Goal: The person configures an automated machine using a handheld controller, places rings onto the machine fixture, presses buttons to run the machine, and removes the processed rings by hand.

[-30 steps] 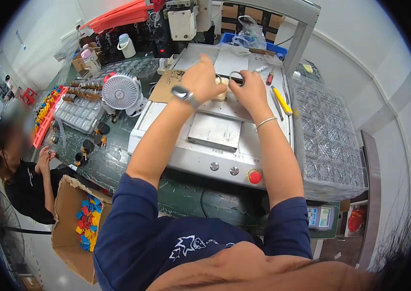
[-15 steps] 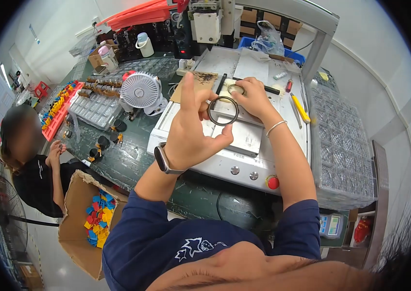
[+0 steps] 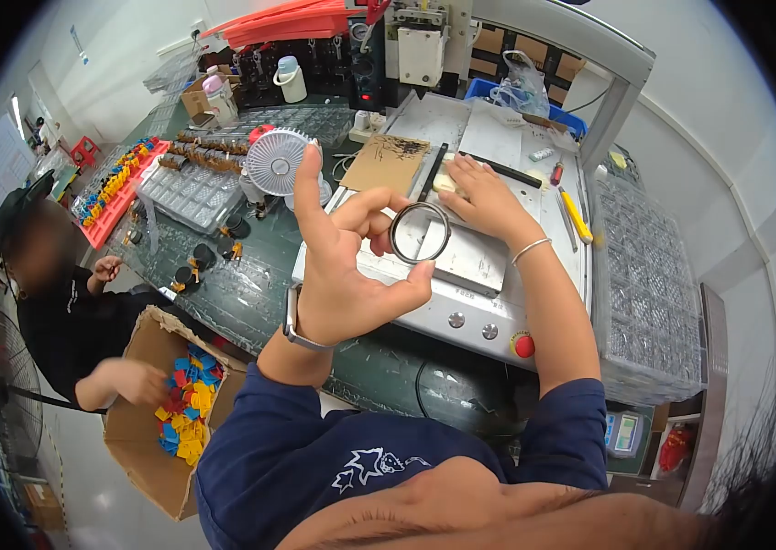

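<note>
My left hand point(image 3: 337, 266) is raised over the front of the white machine bed, its index finger pointing up. Between thumb and bent fingers it pinches a round, dark-rimmed ring point(image 3: 448, 235) held upright; whether glass fills it I cannot tell. My right hand point(image 3: 489, 203) lies palm down, fingers stretched out, over a cream-coloured pad point(image 3: 445, 184). Anything under that palm is hidden. A flat pale metal block point(image 3: 470, 264) sits below the ring, and dark bars point(image 3: 511, 172) run behind the right hand.
A white fan point(image 3: 275, 163), cardboard sheet point(image 3: 383, 160) and plastic trays point(image 3: 188, 197) stand left. At right are a yellow cutter point(image 3: 577, 216), red stop button point(image 3: 522, 346) and stacked clear trays point(image 3: 649, 275). A co-worker's hand point(image 3: 140, 380) reaches into a carton point(image 3: 145, 458) of coloured pieces.
My right hand has flattened over the cream pad, and the second ring it held there is now out of sight. My left hand still holds its ring. The co-worker's hand has moved into the carton.
</note>
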Available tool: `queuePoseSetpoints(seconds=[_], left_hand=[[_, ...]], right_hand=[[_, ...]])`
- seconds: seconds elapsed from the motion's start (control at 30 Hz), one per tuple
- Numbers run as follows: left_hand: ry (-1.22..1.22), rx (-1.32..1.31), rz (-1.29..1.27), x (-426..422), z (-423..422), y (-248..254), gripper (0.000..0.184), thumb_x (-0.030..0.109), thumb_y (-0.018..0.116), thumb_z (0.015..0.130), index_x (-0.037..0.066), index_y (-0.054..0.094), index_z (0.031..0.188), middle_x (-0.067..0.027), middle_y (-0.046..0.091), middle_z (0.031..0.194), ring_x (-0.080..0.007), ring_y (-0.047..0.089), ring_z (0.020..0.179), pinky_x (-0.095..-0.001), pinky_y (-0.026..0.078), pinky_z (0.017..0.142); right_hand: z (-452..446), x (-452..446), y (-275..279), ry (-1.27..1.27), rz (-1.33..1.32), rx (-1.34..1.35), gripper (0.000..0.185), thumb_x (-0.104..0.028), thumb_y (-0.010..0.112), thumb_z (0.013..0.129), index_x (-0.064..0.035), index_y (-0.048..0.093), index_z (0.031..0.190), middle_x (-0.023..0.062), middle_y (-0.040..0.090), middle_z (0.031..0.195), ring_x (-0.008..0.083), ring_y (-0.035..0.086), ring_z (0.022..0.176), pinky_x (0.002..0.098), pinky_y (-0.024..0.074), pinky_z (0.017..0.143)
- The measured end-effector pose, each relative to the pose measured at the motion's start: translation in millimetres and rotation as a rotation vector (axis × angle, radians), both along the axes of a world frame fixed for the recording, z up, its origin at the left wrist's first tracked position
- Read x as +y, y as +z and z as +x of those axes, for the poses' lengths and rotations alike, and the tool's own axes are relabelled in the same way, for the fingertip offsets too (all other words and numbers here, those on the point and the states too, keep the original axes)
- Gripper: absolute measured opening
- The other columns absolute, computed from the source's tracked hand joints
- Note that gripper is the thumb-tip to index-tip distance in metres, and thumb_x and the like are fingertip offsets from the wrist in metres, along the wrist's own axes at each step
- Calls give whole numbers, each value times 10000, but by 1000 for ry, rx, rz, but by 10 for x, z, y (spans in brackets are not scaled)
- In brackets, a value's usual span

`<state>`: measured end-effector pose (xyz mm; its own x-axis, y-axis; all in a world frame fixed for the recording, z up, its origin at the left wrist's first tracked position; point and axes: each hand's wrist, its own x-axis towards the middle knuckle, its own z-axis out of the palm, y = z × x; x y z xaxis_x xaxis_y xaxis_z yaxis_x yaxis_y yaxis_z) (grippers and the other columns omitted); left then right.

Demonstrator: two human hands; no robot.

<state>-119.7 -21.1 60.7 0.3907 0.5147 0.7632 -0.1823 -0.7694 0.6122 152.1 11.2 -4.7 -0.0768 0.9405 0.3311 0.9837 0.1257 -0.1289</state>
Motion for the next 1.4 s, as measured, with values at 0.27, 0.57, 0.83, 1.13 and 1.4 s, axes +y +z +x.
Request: queuePoseSetpoints(seconds=[0.27,0.57,0.83,1.13,1.4], left_hand=[[473,70,-113,271,-615,-374,1045,85,749,670,-30,45,1434,-132,600,995,-139,548,687,-270,473,649],[1224,894,-336,1056,-1550,-1917,1016,224,707,714,-137,60,1410,-304,625,947,-421,630,824,-468,519,748],[1414,838,81,1219,-1320,-1750,842,326,688,788,-43,263,1414,-303,412,1353,-427,434,1239,-487,416,991],[724,267,581,902,313,-264,651,307,670,769,-10,453,1295,-250,431,1337,-413,386,1252,-495,309,1040],[515,246,596,1249,956,-838,582,249,663,730,36,490,1244,-210,406,1341,-383,368,1241,-488,260,1039]], right_hand=[[51,14,-36,-50,70,156,717,-452,514,907,-63,283,1464,219,235,1522,354,189,1425,407,167,1155],[189,-1512,621,-146,-729,-405,272,-336,713,677,-75,664,735,132,644,754,312,629,779,422,494,696],[241,-2118,376,-132,-773,-188,296,-346,728,646,-74,638,721,138,633,735,331,624,740,450,482,637],[84,-2057,422,-348,-869,-119,398,-439,730,646,-59,670,752,134,657,756,315,636,748,413,495,645],[133,-2677,667,-703,-379,-257,405,-422,671,730,-17,678,726,166,655,753,348,635,745,431,504,673]])
